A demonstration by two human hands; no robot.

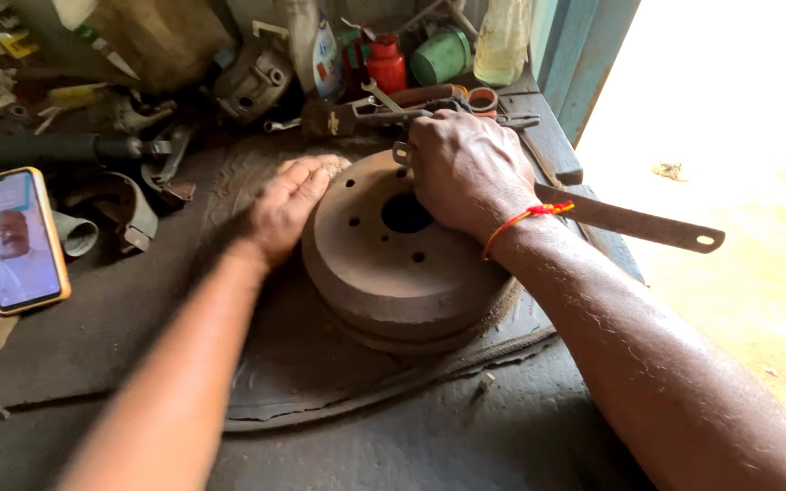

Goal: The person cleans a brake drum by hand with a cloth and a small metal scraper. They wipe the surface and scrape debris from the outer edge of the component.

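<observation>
A rusty brake drum (393, 250) was laid flat on a worn rubber mat (320, 382) in the middle of the counter (93, 336), with its round centre hole turned upward, so no long axis could be given for it. The right hand (461, 168) was rested on the far part of the drum's top face, just beyond the hole, with the fingers curled down and closed; whether something small was pinched under them could not be told. The left hand (288, 205) was pressed with open fingers against the left rim of the drum. The drum was thus kept between both hands, directly under the right one, and the right hand was the nearer to its centre. A flat metal bar (634, 223) was seen to stick out to the right from behind the right wrist. A phone (20, 238) in an orange case was placed well apart on the left, and wrenches (393, 105) and bottles were heaped behind the drum.
</observation>
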